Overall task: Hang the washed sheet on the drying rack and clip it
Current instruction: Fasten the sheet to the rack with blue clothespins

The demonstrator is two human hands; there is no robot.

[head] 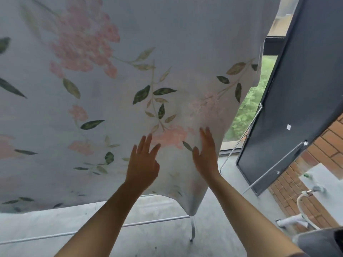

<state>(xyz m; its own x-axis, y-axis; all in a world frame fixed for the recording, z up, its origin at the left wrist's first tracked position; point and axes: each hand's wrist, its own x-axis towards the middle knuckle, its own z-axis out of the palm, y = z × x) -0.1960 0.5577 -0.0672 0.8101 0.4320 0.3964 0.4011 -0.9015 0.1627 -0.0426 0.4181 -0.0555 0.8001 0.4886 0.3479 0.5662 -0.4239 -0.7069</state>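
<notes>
A white sheet [115, 86] printed with pink flowers and green leaves hangs in front of me and fills most of the view. It drapes over a metal drying rack whose lower bar [152, 221] and leg [193, 229] show beneath its hem. My left hand [143, 162] lies flat against the cloth with fingers spread. My right hand [206, 151] presses flat on the sheet close to its right edge, fingers straight. No clip is in view. The rack's top is hidden behind the sheet.
A dark panel [300, 101] on thin metal struts leans at the right, in front of a window with greenery. A brick wall [304, 182] with a tap and white hose [304, 199] stands at lower right. The floor is grey concrete [167, 238].
</notes>
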